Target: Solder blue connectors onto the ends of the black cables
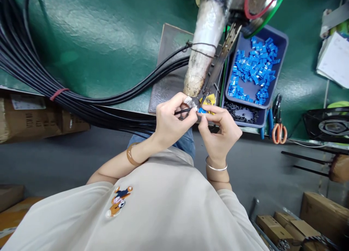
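My left hand (176,116) is closed, pinching a black cable (183,111) close to its end, and a whitish wrap covers a fingertip. Against the cable's tip, a small blue connector (201,110) sits between the thumb and forefinger of my right hand (219,129). The hands almost touch at the bench edge. Right above them is the tip of a soldering iron (205,96), held in a metal arm. A wide tube in clear wrap (200,54) points down at the same spot. How far the cable sits in the connector is hidden by my fingers.
A grey bin (283,43) of blue connectors stands at right, above another bin of small black parts (241,112). Orange-handled scissors (279,132) hang over the bench edge. A tied bundle of black cables (89,102) runs from the left. A small fan (331,125) is far right.
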Action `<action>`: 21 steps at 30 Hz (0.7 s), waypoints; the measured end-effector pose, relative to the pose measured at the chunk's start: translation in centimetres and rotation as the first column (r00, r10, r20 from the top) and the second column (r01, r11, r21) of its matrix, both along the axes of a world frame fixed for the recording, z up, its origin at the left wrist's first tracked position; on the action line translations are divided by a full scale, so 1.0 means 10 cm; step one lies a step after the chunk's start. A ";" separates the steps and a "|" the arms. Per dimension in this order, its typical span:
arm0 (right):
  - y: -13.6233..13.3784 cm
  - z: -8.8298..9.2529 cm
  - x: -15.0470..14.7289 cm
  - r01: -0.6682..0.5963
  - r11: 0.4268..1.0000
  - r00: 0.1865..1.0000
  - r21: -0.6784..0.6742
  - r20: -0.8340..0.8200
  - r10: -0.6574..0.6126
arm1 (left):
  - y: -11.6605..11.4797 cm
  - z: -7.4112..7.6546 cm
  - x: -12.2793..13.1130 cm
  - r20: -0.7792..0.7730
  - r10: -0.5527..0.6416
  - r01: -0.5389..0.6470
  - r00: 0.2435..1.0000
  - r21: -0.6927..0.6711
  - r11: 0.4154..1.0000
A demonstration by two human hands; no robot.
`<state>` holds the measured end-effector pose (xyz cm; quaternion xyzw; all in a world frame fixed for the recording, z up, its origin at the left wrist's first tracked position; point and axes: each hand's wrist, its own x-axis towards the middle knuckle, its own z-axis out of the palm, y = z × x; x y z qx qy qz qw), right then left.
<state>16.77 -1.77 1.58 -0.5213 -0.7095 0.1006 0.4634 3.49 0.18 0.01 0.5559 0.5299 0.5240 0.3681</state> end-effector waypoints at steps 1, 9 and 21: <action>-0.01 -0.01 0.01 -0.005 1.000 1.000 -0.002 0.013 0.005 | -0.01 -0.01 0.00 -0.002 -0.010 0.010 1.000 -0.019 1.000; -0.04 -0.05 0.05 -0.038 0.998 0.998 -0.042 0.047 0.040 | -0.07 -0.07 -0.03 -0.042 -0.086 0.082 0.995 -0.079 0.994; -0.04 0.21 0.42 -0.036 0.951 0.945 -0.307 -0.320 -0.068 | -0.48 -0.08 -0.45 -0.021 -0.553 0.521 0.833 -0.303 0.798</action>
